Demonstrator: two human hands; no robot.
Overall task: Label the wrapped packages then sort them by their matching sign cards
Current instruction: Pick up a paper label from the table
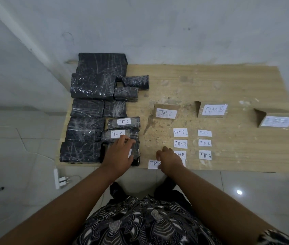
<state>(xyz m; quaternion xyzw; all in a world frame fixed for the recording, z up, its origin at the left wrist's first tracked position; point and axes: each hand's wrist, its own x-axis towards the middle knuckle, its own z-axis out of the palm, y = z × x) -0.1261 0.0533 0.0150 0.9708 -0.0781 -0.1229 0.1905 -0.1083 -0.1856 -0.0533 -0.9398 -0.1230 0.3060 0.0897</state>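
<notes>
Several black wrapped packages lie at the table's left. Two small ones carry white TIM C labels. My left hand lies flat on the nearest small package, pressing a white label whose edge shows under the fingers. My right hand rests fingers down on a loose TIM B label at the front edge. Loose TIM B labels and TIM A labels lie in two columns. Cardboard sign cards stand behind: TIM C, TIM B and a glare-washed one.
The wooden table stands against a white wall, its left edge near a corner. A white power strip with a plug lies on the tiled floor below the front left corner.
</notes>
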